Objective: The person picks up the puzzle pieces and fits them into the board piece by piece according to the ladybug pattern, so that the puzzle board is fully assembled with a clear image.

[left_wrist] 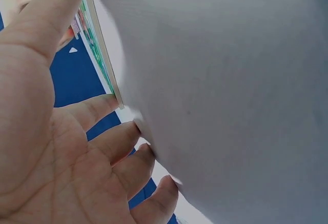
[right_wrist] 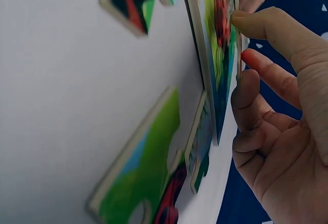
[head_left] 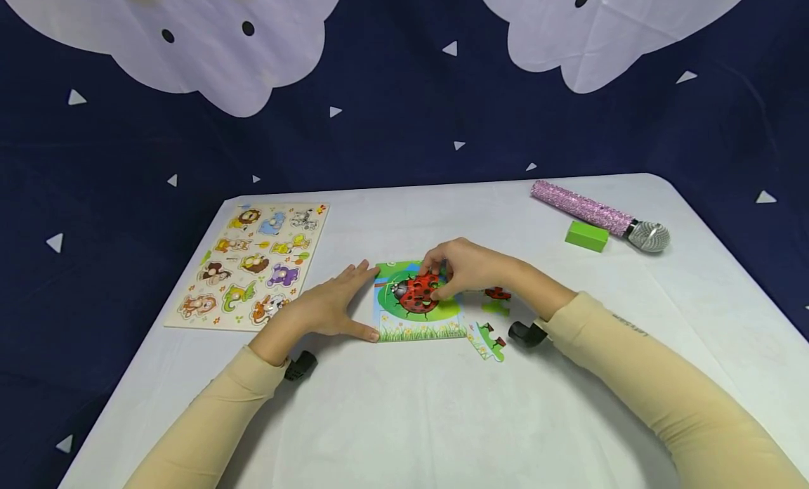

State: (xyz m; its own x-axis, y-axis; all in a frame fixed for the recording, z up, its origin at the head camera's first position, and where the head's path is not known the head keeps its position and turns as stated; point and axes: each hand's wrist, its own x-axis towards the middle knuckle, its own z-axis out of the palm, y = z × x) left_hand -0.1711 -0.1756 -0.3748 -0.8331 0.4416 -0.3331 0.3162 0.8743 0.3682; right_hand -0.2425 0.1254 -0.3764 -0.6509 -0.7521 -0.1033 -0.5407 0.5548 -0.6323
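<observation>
Sleeves [head_left: 670, 387] foremost. Right hand [head_left: 469, 265] pinches piece [right_wrist: 239, 40] over board [head_left: 417, 331], near parallel; left hand [head_left: 330, 306], fingers apart, at board's left edge.

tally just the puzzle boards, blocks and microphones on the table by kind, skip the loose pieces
puzzle boards: 2 (ladybug board, animal board)
blocks: 1 (green block)
microphones: 1 (pink microphone)
total: 4
</observation>
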